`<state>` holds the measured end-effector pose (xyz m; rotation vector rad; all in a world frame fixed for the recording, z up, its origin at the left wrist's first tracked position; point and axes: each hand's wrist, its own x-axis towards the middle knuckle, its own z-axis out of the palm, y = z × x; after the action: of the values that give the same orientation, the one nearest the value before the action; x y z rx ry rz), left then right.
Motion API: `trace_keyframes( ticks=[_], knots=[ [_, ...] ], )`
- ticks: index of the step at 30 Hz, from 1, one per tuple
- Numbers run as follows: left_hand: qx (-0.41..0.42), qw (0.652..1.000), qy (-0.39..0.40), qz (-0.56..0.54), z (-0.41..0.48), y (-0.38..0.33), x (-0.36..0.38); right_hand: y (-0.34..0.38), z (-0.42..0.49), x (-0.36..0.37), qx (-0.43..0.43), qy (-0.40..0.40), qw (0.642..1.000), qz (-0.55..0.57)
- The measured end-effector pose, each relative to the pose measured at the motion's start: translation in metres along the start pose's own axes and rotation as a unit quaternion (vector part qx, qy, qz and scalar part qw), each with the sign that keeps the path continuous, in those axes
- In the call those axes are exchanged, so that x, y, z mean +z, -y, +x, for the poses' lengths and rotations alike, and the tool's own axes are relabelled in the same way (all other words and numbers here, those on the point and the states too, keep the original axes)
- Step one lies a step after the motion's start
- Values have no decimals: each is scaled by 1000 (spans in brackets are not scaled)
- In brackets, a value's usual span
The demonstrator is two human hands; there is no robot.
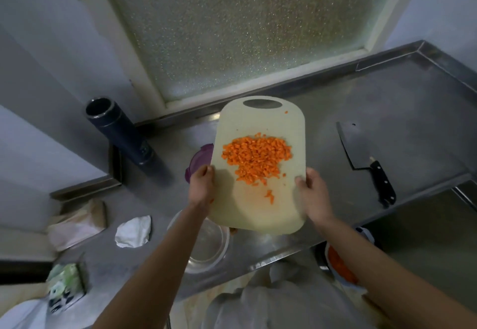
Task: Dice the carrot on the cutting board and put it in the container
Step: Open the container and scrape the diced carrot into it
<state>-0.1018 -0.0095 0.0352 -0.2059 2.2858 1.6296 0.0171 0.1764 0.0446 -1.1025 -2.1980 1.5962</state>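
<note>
A pale plastic cutting board [260,215] is lifted off the steel counter, its handle hole pointing away from me. A heap of diced carrot [255,158] lies on its middle. My left hand [202,186] grips the board's left edge and my right hand [313,194] grips its right edge. Below the board's near left corner a clear round container [206,248] stands on the counter, partly hidden by my left forearm. A purple lid [198,158] shows behind the board's left edge.
A cleaver [366,158] with a black handle lies on the counter to the right. A dark cylinder [118,132] stands at the back left. Crumpled tissue [134,230] and packets lie at left. A bowl holding orange pieces [340,264] sits under my right forearm.
</note>
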Motion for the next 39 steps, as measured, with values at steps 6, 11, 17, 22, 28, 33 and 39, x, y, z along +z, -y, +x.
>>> trace_keyframes(
  ticks=[6, 11, 17, 22, 28, 33, 39],
  knots=[
    [-10, 996, -64, -68, -10, 9, -48, 44, 2, 39, -236, 70, 955, -164],
    [-23, 991, -101, -89, -18, 24, -79, 57, 14, 83, -306, 173, 900, -258],
    [-34, 983, -151, -100, -26, 41, -108, 49, -19, 125, -305, 235, 886, -258],
    [-64, 978, -184, -73, -28, 61, -128, 40, -43, 141, -281, 316, 880, -218],
    [-83, 972, -202, -88, -23, 82, -144, 44, -65, 135, -249, 310, 913, -93],
    [-51, 972, -212, -91, -22, 81, -151, 9, -85, 113, -262, 110, 951, -119],
    [-32, 972, -211, -95, -22, 78, -156, -31, -102, 110, -2, 169, 969, -178]
  ],
)
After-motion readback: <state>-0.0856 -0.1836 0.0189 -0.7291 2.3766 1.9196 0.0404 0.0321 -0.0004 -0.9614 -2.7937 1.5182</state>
